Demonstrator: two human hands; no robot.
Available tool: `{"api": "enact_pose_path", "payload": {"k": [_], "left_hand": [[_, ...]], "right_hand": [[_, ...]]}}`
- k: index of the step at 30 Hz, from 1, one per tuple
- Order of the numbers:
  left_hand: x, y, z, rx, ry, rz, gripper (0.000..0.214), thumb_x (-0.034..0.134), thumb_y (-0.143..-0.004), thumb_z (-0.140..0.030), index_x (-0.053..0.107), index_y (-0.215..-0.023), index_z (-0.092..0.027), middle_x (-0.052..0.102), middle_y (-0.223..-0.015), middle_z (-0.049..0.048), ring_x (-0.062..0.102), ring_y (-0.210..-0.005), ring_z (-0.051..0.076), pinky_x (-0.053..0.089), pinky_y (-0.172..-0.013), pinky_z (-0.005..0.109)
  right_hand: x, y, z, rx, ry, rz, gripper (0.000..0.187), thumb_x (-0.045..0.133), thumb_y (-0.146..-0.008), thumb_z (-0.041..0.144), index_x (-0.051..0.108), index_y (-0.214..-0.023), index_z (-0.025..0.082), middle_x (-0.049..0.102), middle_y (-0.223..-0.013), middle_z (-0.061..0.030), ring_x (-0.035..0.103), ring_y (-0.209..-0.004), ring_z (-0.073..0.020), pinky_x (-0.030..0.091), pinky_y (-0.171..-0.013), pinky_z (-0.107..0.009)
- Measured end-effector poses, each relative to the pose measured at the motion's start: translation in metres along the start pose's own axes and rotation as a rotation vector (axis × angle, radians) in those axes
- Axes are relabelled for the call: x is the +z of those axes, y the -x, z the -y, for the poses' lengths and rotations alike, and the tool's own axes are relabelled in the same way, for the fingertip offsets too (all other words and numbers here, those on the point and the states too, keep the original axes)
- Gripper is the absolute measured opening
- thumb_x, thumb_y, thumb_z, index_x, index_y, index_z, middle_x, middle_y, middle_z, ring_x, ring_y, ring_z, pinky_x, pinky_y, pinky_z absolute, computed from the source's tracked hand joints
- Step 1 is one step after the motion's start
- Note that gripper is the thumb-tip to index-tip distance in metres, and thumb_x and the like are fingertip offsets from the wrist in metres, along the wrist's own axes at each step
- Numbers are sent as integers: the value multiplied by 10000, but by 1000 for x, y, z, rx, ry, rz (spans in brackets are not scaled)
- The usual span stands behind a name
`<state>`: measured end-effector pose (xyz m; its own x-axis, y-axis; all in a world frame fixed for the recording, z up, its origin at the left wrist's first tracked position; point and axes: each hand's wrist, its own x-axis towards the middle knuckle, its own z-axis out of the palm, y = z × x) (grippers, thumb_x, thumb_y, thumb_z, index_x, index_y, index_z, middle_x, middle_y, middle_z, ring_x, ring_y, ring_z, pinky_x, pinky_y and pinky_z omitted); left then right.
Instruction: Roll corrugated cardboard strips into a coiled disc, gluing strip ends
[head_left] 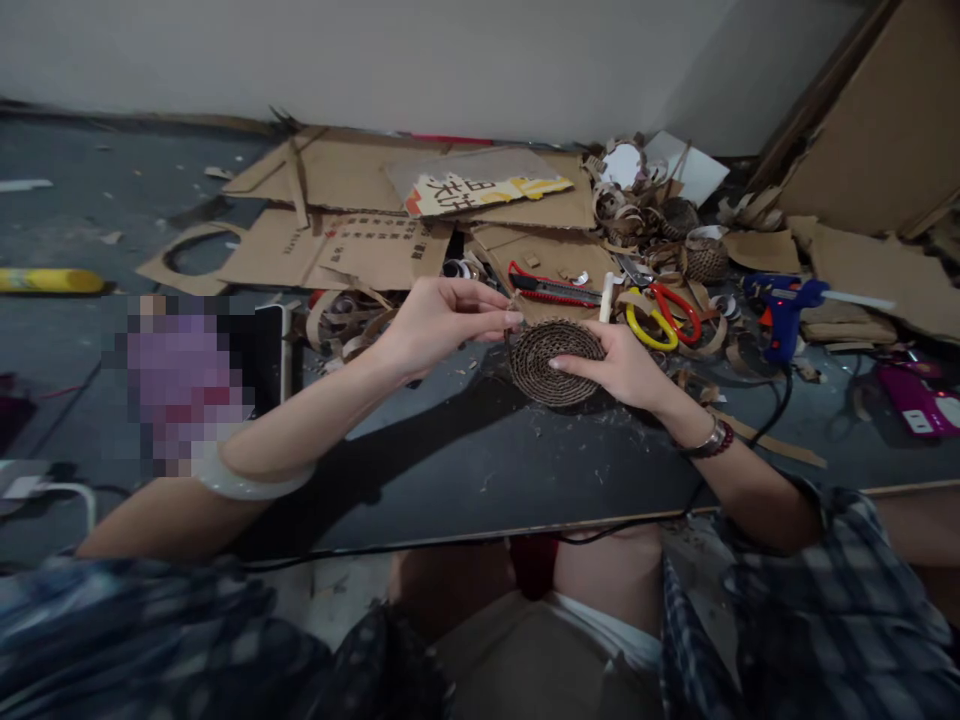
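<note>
A flat round coil of corrugated cardboard strip (551, 375) is held up over the dark table, its wound edges showing as rings. My right hand (626, 368) grips the coil from the right, thumb lying across its face and the fingers behind it. At the coil's upper left, my left hand (457, 322) pinches the end of the cardboard strip (511, 318) between thumb and fingertips. Just behind the coil lie a red box cutter (555, 287) and scissors with red and yellow handles (664, 318).
A blue glue gun (787, 305) with a white stick stands at the right, its cable running to the front edge. Cardboard sheets (352, 245) and curled scraps (630, 205) cover the back. A magenta device (919, 395) lies far right, a yellow tube (51, 281) far left.
</note>
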<state>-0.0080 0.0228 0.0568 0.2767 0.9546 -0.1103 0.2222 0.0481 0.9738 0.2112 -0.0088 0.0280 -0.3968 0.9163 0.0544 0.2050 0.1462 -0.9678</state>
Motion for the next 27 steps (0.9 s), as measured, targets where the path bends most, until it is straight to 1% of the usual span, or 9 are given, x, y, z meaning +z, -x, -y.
{"api": "enact_pose_path", "payload": {"k": [7,12,14,17,19,21,24,25,27], "left_hand": [[3,0,3,49,43,-34,253,802,-635,-318,693,-781,-141,702,-760,46,640,-686,121,538,-684,242],[4,1,3,3,59,-28,231,779,-679,-325,696,-812,-156,705,-804,42,648,-742,127,534,-700,231],[1,-1,3,-15,119,23,249,743,-732,-363,697,-886,-173,711,-892,36,654,-791,125,533,-706,214],[-3,-3,4,-35,283,171,313,681,-803,-403,658,-1061,-228,686,-1094,20,656,-912,136,546,-747,217],[-1,-2,6,-58,379,261,391,705,-794,-345,611,-1159,-244,668,-1147,26,648,-996,158,551,-829,257],[5,0,10,-94,453,296,460,763,-731,-220,602,-1161,-202,671,-1142,54,639,-1052,169,523,-925,273],[19,8,17,-182,549,351,502,775,-691,-144,589,-1157,-140,626,-1235,120,575,-1187,217,464,-1022,305],[24,11,19,-214,571,376,534,769,-696,-133,566,-1190,-142,605,-1267,130,558,-1210,224,459,-1026,313],[32,18,22,-296,557,403,631,759,-713,-137,495,-1285,-181,603,-1272,134,586,-1177,224,483,-983,326]], "right_hand": [[3,2,1,2,-34,48,379,714,-742,378,668,-1038,147,706,-1057,-66,651,-972,-196,523,-875,-355],[7,1,0,39,-108,25,388,725,-724,395,663,-1026,159,713,-1017,-52,661,-931,-191,542,-852,-363],[7,0,-2,46,-140,-37,374,732,-716,400,667,-1004,170,716,-992,-47,666,-908,-194,550,-842,-379],[4,-3,-5,-8,-188,-199,315,726,-729,392,673,-968,193,712,-1010,-44,665,-920,-197,542,-884,-401],[1,-6,-7,-70,-251,-315,276,705,-751,395,663,-951,210,705,-1031,-39,665,-936,-194,537,-905,-404],[0,-8,-7,-106,-298,-414,264,680,-768,412,645,-941,215,701,-1039,-42,665,-951,-197,541,-904,-403],[-2,-10,-7,-83,-288,-506,316,644,-777,456,619,-979,214,686,-1090,-58,650,-1020,-213,538,-907,-402],[-2,-11,-8,-74,-281,-522,345,633,-776,475,613,-1000,214,681,-1107,-63,640,-1049,-219,538,-904,-402],[-4,-12,-9,-75,-275,-540,406,611,-775,513,598,-1050,214,670,-1138,-69,614,-1108,-230,537,-901,-403]]}}
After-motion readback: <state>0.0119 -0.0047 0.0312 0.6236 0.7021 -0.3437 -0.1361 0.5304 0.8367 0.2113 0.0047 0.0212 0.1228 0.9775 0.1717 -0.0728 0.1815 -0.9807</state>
